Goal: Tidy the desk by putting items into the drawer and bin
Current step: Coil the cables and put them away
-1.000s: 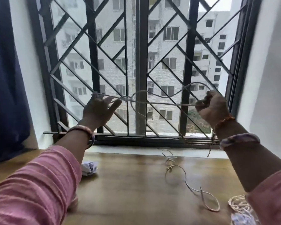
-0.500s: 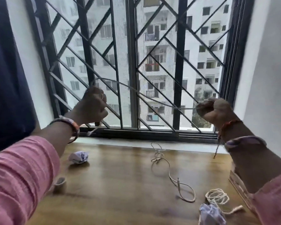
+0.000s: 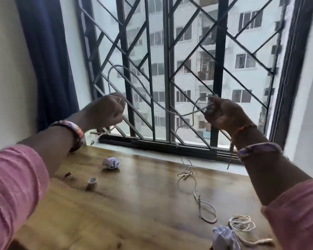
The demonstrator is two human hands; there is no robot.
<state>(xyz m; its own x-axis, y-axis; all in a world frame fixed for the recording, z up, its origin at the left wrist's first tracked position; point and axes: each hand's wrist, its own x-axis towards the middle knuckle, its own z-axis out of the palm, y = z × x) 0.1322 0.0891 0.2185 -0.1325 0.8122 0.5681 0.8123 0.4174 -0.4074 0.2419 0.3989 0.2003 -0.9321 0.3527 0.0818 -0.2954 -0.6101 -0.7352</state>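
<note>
A thin white cord [image 3: 153, 100] hangs in the air in front of the window, looped between both raised hands. My left hand [image 3: 106, 110] grips one part of it, with a loop arching above the fist and an end dangling below. My right hand [image 3: 222, 113] grips the other part at about the same height. More of the cord [image 3: 195, 188] trails down onto the wooden desk [image 3: 134, 204] and lies there in loops.
On the desk lie a crumpled paper ball [image 3: 111, 163], a small paper scrap [image 3: 92, 182], a tiny brass-coloured piece [image 3: 68, 174], another crumpled paper [image 3: 224, 238] and a coiled twine [image 3: 242, 225] at the front right. The barred window [image 3: 167, 69] stands behind, a dark curtain [image 3: 47, 60] at left.
My left hand has closed from spread fingers into a fist on the cord. Both hands have come closer together, and the cord between them has gone slack into loops.
</note>
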